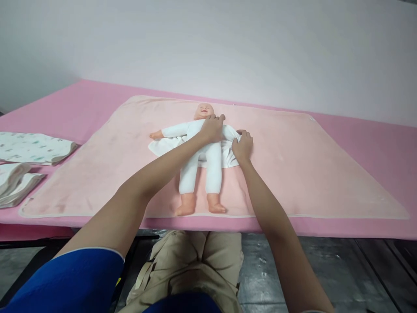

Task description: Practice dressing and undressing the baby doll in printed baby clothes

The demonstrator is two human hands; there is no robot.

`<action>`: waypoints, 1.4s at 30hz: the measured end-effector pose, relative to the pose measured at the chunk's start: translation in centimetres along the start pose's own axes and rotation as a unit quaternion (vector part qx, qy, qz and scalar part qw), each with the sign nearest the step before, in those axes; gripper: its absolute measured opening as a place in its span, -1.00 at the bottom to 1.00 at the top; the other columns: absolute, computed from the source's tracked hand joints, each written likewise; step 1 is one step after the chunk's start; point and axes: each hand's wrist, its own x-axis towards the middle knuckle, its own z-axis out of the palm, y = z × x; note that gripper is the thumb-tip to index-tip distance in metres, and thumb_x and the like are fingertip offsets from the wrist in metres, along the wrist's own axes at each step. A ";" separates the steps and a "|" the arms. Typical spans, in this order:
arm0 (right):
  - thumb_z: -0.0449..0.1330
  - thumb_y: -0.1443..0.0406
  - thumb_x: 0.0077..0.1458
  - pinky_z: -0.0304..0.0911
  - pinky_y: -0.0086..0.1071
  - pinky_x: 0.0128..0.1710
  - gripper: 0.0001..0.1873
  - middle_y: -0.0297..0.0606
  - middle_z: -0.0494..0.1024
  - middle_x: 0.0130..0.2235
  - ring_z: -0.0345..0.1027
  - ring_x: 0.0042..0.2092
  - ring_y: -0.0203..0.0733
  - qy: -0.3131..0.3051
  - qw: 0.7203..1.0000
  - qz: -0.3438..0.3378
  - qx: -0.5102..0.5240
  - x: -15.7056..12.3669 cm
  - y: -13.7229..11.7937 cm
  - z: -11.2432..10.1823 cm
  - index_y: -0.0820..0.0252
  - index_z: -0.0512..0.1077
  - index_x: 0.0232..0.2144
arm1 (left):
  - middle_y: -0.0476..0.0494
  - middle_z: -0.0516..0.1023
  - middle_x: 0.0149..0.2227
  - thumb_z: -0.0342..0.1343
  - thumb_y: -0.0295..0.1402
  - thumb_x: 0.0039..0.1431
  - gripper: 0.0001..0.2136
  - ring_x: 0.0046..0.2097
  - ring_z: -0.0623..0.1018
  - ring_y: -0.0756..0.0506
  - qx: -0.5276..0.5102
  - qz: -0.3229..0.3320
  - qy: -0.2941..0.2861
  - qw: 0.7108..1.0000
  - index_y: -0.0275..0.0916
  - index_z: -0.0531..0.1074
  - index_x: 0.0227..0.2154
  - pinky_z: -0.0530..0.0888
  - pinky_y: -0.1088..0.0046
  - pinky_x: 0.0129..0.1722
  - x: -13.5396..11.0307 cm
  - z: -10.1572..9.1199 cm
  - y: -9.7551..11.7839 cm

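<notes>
A baby doll (213,163) in white, or with a white cloth body, lies on its back, head at the far side and feet towards me. Under its trunk a white baby garment (229,156) is spread out. My left hand (213,128) rests at the doll's upper chest and shoulder, fingers curled; what they pinch is hidden. Beside the doll, on the right, my right hand (243,145) has its fingers wrapped around the white sleeve at the end of the doll's arm. The doll's hand on that side is hidden. Its other arm stretches out to the left.
A pale pink blanket (309,174) lies beneath the doll on a pink-covered table (97,93). Folded patterned cloths (32,148) and folded white cloths (19,184) sit at the left edge. A plain wall (228,48) stands behind the table.
</notes>
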 end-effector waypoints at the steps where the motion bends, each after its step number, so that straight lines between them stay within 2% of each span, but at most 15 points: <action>1: 0.08 0.40 0.22 0.25 0.01 0.24 -0.56 0.03 0.55 0.20 0.34 0.20 0.20 0.004 1.000 0.007 0.016 0.1 0.2 -0.2 0.17 0.48 0.12 | -0.51 0.62 0.15 0.37 -0.25 0.07 -0.24 0.30 0.43 -0.49 -0.024 -0.004 0.021 0.999 -0.38 0.32 0.33 0.33 -0.01 0.32 -0.5 -0.2 -0.4; 6: 0.11 0.34 0.18 0.27 -0.05 0.29 -0.64 -0.04 0.58 0.17 0.35 0.22 0.12 0.017 0.996 0.030 0.081 0.4 1.7 -1.3 0.14 0.51 0.00 | -0.39 0.60 0.04 0.37 -0.26 0.07 -0.45 0.19 0.49 -0.47 -0.111 -0.022 0.102 0.988 -0.25 0.41 0.12 0.42 0.00 0.20 -2.1 -1.0 -2.3; 10: 0.11 0.26 0.23 0.35 -0.09 0.23 -0.66 -0.10 0.62 0.16 0.47 0.14 0.05 -0.004 0.990 0.078 0.113 0.5 2.6 -1.8 0.11 0.50 0.02 | -0.34 0.59 0.05 0.35 -0.24 0.16 -0.56 0.19 0.49 -0.43 -0.164 -0.029 0.153 0.974 -0.18 0.42 0.06 0.43 0.02 0.20 -2.8 -1.3 -4.0; 15: 0.12 0.23 0.26 0.35 0.03 0.29 -0.64 -0.09 0.67 0.09 0.51 0.16 0.15 -0.039 0.994 0.091 0.037 0.2 2.3 -1.6 0.10 0.52 0.06 | -0.31 0.52 0.14 0.28 -0.07 0.33 -0.57 0.19 0.52 -0.34 -0.211 -0.032 0.240 0.947 -0.11 0.37 0.14 0.44 0.00 0.22 -4.1 -1.3 -7.0; 18: 0.23 0.16 0.22 0.25 0.18 0.39 -0.53 0.00 0.62 0.19 0.42 0.29 0.26 -0.067 0.995 0.078 -0.004 0.4 1.2 -2.1 0.13 0.51 0.14 | -0.30 0.52 0.17 0.22 -0.02 0.38 -0.56 0.21 0.53 -0.31 -0.225 -0.020 0.234 0.946 -0.08 0.35 0.18 0.46 0.01 0.24 -4.5 -1.5 -7.5; 20: 0.38 0.10 0.10 0.25 0.18 0.42 -0.35 0.02 0.55 0.28 0.35 0.36 0.28 -0.107 0.992 0.068 0.020 0.9 0.0 -3.5 0.12 0.48 0.22 | -0.31 0.55 0.19 0.23 -0.01 0.37 -0.54 0.24 0.52 -0.33 -0.226 -0.001 0.199 0.954 -0.10 0.36 0.19 0.44 0.00 0.28 -4.6 -1.7 -6.9; 23: 0.53 0.10 -0.04 0.35 0.00 0.38 -0.15 -0.02 0.51 0.33 0.39 0.35 0.18 -0.157 0.979 -0.009 0.131 2.1 -2.1 -7.5 0.12 0.46 0.29 | -0.32 0.58 0.23 0.19 -0.05 0.39 -0.57 0.30 0.51 -0.35 -0.221 0.039 0.145 0.964 -0.15 0.42 0.18 0.38 0.00 0.38 -5.1 -2.1 -5.4; 26: 0.51 0.04 0.08 0.46 -0.07 0.24 -0.29 -0.11 0.61 0.22 0.53 0.18 0.05 -0.234 0.945 -0.074 0.215 2.7 -3.6 -12.2 0.08 0.53 0.23 | -0.27 0.56 0.31 0.03 -0.08 0.47 -0.59 0.39 0.43 -0.33 -0.208 0.045 0.127 0.969 -0.15 0.46 0.21 0.29 0.01 0.48 -7.1 -2.7 -5.0; 28: 0.46 0.00 0.16 0.50 -0.08 0.15 -0.42 -0.14 0.66 0.14 0.58 0.07 0.00 -0.285 0.934 -0.066 0.204 2.7 -3.8 -14.1 0.04 0.58 0.17 | -0.27 0.52 0.36 -0.04 -0.08 0.49 -0.54 0.42 0.38 -0.34 -0.189 0.008 0.130 0.973 -0.15 0.43 0.29 0.28 -0.02 0.48 -9.2 -3.2 -6.0; 29: 0.45 0.01 0.18 0.51 -0.09 0.11 -0.45 -0.14 0.68 0.11 0.58 0.03 -0.01 -0.294 0.938 -0.055 0.176 2.6 -3.6 -14.4 0.03 0.59 0.16 | -0.29 0.50 0.38 -0.06 -0.08 0.49 -0.51 0.43 0.36 -0.36 -0.174 -0.020 0.131 0.976 -0.17 0.41 0.33 0.28 -0.04 0.47 -10.3 -3.4 -6.8; 32: 0.45 0.08 0.16 0.48 -0.07 0.05 -0.40 -0.12 0.71 -0.02 0.58 -0.03 0.05 -0.263 0.963 -0.044 0.036 1.9 -2.6 -12.6 0.09 0.56 0.21 | -0.39 0.46 0.40 -0.04 -0.06 0.46 -0.43 0.42 0.36 -0.45 -0.100 -0.111 0.106 0.983 -0.25 0.37 0.38 0.27 -0.13 0.44 -13.0 -3.9 -10.2; 34: 0.42 0.10 0.17 0.43 0.00 0.08 -0.41 -0.05 0.71 -0.05 0.56 -0.01 0.16 -0.231 0.967 -0.083 -0.069 1.2 -2.3 -9.9 0.17 0.53 0.19 | -0.45 0.49 0.36 -0.01 -0.04 0.42 -0.41 0.39 0.38 -0.51 -0.042 -0.158 0.055 0.985 -0.31 0.40 0.34 0.26 -0.19 0.42 -13.9 -4.1 -12.6; 36: 0.31 0.06 0.27 0.35 0.10 0.16 -0.52 0.08 0.68 -0.04 0.50 0.03 0.27 -0.192 0.962 -0.131 -0.143 0.5 -2.4 -7.2 0.24 0.52 0.09 | -0.50 0.52 0.30 0.02 -0.01 0.38 -0.41 0.35 0.40 -0.53 -0.006 -0.180 -0.006 0.984 -0.33 0.45 0.28 0.29 -0.19 0.38 -14.0 -4.3 -14.7; 39: 0.12 0.04 0.41 0.23 0.21 0.24 -0.62 0.16 0.63 -0.02 0.43 0.08 0.33 -0.125 0.967 -0.161 -0.152 0.1 -2.9 -5.0 0.23 0.48 -0.01 | -0.50 0.51 0.28 0.02 0.03 0.37 -0.43 0.35 0.41 -0.51 0.020 -0.159 -0.043 0.986 -0.29 0.49 0.21 0.34 -0.13 0.35 -13.6 -5.0 -16.2; 42: 0.12 0.05 0.43 0.14 0.29 0.31 -0.66 0.11 0.62 -0.01 0.40 0.12 0.34 -0.083 0.975 -0.180 -0.104 1.1 -2.7 -6.2 0.19 0.47 -0.05 | -0.52 0.48 0.29 -0.01 -0.02 0.38 -0.46 0.36 0.39 -0.52 0.055 -0.108 -0.016 0.992 -0.32 0.47 0.20 0.29 -0.15 0.38 -13.1 -6.4 -15.7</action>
